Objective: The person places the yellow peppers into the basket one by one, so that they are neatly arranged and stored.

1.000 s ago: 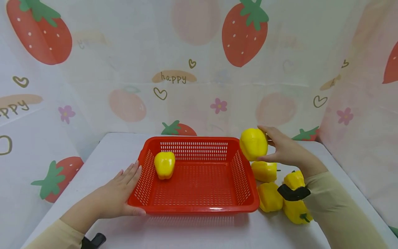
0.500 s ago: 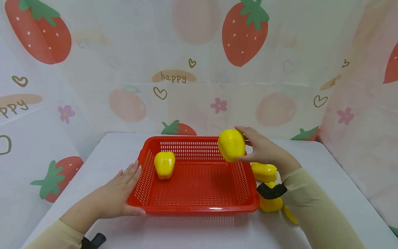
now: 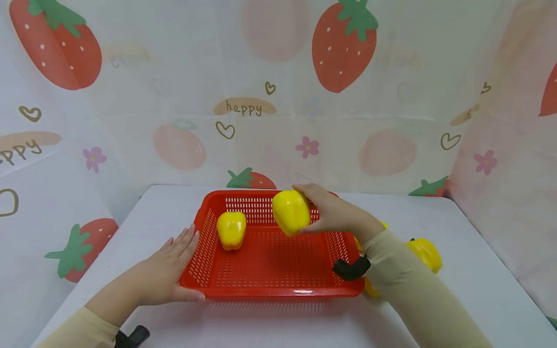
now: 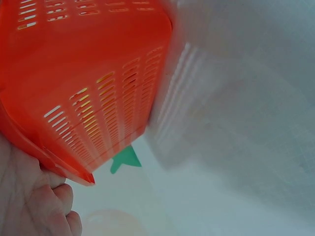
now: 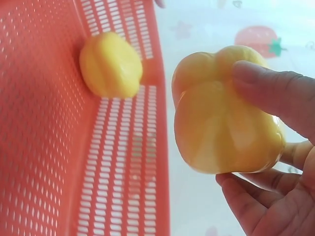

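Observation:
Above the red plastic basket (image 3: 278, 293), my right hand (image 3: 335, 211) grips a yellow bell pepper (image 3: 290, 212) between thumb and fingers. The right wrist view shows the thumb on one side of this bell pepper (image 5: 216, 128) and fingertips under it. A second yellow bell pepper (image 3: 231, 231) lies inside the basket near its left wall. My left hand (image 3: 167, 270) rests along the basket's left side, fingers straight, thumb by the front rim. In the left wrist view part of that hand (image 4: 34, 201) touches the rim of the basket (image 4: 74, 59).
To the right of the basket, more yellow bell peppers lie on the white table (image 3: 474, 290), one (image 3: 426, 253) beyond my sleeve and others partly hidden by my right arm. A strawberry-patterned cloth (image 3: 278, 145) stands behind and at both sides.
My right hand has carried its bell pepper leftward, from beyond the basket's right rim to over the basket's middle. The left hand and the bell pepper in the basket stay put.

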A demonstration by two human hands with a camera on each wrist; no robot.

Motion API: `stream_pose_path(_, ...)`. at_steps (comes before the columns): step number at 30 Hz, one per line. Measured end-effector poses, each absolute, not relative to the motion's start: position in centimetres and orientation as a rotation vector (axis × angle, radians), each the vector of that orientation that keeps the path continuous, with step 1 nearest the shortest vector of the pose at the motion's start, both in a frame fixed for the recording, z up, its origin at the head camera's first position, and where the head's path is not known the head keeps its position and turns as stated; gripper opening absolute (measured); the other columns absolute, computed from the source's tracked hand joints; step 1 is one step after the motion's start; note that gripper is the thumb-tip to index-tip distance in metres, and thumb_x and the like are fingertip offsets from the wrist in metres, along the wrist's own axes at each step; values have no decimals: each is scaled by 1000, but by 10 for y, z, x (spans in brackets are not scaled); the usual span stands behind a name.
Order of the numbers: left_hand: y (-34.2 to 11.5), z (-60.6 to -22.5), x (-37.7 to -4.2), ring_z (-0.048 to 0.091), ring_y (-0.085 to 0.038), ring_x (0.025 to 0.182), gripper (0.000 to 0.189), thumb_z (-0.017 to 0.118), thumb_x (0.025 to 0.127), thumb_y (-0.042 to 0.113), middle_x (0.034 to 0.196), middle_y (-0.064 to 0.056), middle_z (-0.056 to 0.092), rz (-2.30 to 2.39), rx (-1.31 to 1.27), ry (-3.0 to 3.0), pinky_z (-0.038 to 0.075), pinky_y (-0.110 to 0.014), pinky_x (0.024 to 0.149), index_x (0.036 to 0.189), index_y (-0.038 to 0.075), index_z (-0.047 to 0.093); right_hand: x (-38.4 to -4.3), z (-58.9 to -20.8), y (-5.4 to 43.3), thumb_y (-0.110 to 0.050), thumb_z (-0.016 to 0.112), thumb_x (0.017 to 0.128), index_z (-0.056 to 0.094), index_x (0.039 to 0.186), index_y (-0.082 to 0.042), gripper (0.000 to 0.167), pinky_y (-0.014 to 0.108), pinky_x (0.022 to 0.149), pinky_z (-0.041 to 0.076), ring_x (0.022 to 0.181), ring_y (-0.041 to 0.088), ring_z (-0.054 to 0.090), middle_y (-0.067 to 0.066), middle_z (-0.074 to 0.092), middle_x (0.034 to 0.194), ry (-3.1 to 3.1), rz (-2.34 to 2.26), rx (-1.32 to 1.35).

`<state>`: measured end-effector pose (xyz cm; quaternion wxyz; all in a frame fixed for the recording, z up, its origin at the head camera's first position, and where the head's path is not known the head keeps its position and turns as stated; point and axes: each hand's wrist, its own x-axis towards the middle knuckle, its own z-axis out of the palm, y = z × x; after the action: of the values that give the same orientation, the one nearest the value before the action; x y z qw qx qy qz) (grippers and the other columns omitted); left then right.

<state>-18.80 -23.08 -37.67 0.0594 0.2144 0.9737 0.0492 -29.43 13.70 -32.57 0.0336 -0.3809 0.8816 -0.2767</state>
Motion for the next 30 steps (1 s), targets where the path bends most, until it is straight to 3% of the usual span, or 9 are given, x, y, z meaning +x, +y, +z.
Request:
stream_pose_path(13,-231,-377,-188,11,-36,138,123,54,60,81,151,-18,11,146,662,2956,16,-55,107,145,1,13,-295,-339,92,-39,76,72,25,143,-18,90,28,94,43,115,9,39,-7,37,132,2611,-756,-1140)
stream_pose_path(30,-231,-378,-189,12,-35,138,123,54,60,80,151,-17,12,142,647,2961,17,-55,107,146,2,14,-296,-355,50,-44,76,71,25,144,-19,92,30,98,39,120,10,35,-7,36,134,2518,-622,-1221)
